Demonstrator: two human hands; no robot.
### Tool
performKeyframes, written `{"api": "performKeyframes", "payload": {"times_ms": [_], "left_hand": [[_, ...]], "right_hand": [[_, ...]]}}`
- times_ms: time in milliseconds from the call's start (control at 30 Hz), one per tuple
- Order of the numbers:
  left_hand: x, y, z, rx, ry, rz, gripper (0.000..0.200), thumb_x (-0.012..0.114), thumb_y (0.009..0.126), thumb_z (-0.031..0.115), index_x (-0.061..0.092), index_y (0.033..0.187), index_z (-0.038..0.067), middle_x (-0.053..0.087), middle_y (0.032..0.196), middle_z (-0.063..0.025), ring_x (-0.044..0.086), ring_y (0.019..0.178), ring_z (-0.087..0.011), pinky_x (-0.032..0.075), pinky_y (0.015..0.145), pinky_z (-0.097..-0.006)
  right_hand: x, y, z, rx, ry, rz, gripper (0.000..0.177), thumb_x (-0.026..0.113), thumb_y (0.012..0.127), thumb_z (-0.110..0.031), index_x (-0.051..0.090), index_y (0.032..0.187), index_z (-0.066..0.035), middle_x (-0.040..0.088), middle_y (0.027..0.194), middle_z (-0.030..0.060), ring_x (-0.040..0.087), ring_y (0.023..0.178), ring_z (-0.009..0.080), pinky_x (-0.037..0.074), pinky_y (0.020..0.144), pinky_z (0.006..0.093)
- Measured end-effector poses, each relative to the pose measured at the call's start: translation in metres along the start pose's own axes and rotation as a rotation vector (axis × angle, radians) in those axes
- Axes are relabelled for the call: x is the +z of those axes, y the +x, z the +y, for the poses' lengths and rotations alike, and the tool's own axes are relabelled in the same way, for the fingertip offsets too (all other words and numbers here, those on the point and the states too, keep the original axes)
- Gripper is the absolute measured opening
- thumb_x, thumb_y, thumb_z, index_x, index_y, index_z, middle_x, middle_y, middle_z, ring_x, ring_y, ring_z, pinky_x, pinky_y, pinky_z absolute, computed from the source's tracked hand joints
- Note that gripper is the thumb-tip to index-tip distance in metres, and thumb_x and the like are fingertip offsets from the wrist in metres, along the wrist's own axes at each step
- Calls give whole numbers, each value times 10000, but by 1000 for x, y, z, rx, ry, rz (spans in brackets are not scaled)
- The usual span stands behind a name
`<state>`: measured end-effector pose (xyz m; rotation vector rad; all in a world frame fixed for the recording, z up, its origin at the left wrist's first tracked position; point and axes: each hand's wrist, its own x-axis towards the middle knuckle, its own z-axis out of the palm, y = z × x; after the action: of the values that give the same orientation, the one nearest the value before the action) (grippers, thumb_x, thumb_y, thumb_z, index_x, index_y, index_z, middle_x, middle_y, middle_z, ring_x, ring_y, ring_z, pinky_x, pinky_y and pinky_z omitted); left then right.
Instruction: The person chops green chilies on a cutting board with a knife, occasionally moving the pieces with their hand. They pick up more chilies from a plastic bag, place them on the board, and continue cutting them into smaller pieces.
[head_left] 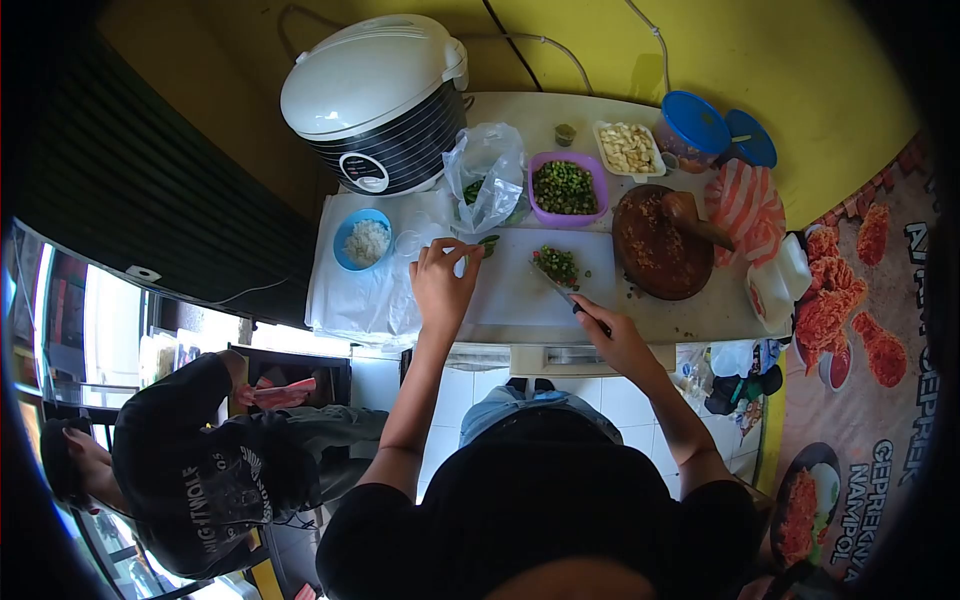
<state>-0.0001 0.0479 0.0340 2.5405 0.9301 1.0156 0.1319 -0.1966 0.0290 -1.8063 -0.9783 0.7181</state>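
My left hand [444, 285] is over the left part of the white cutting board [500, 300], its thumb and finger pinched at a small green chili [488, 243]. In my right hand [612, 340] is a knife [556, 280] with a dark handle, its blade pointing up and left. The blade tip reaches a small heap of chopped green chilies [562, 264] with a few red bits on the board. Behind the board stands a purple container [534, 208] full of chopped green pieces. Beside it, a clear plastic bag [490, 165] has some green inside.
A rice cooker [375, 85] and a blue bowl of rice [345, 258] stand left. Right are a stone mortar [645, 265] with a pestle [690, 220], a tray of garlic cloves [652, 172] and a blue-lidded tub [695, 120]. Another person [200, 460] is at lower left.
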Motion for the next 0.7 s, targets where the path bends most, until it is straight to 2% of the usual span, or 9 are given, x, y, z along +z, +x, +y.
{"api": "performKeyframes", "payload": {"times_ms": [100,200,300,433,533,633,700], "left_hand": [[0,13,0,-86,-70,-127,158,752,827,302,784,862,151,714,892,-3,660,701,-217,498,648,-352],[9,25,-6,18,-50,-86,183,747,826,321,786,864,146,735,876,-27,685,675,-250,526,594,-351],[5,36,6,-145,83,-325,199,757,805,341,787,866,154,741,877,-28,702,750,-261,537,646,-347],[15,34,6,9,45,-302,178,772,770,319,788,850,160,729,886,-34,694,756,-253,540,670,-354],[21,31,7,89,10,-279,148,770,751,282,787,836,162,713,900,-34,685,784,-245,539,689,-363],[26,28,11,143,-20,-263,128,764,739,257,787,825,165,699,909,-29,670,818,-241,534,718,-374],[25,27,16,170,-13,-261,124,759,735,249,787,823,165,695,911,-25,661,832,-243,528,734,-382]], "right_hand": [[0,2,-2,-8,0,-14,392,531,1013,-220,542,1383,-89,473,688,55,380,623,105,399,610,264],[0,3,-4,19,-11,-27,395,533,1011,-220,540,1384,-91,462,687,57,384,627,108,400,616,264],[-2,2,-8,34,-7,-32,397,535,1010,-219,538,1386,-90,449,684,54,382,630,107,397,615,264],[0,0,-2,23,10,-15,398,536,1010,-219,538,1385,-87,433,679,46,383,634,106,396,616,263],[0,-3,-3,22,13,-19,393,545,1012,-190,539,1380,-52,463,737,-25,358,652,63,352,586,228],[1,-5,-5,65,1,-38,400,540,1011,-223,537,1385,-82,432,682,37,381,635,103,389,610,263],[2,-6,-7,63,7,-22,401,543,1011,-224,537,1386,-82,443,690,38,380,635,102,388,608,263]]}}
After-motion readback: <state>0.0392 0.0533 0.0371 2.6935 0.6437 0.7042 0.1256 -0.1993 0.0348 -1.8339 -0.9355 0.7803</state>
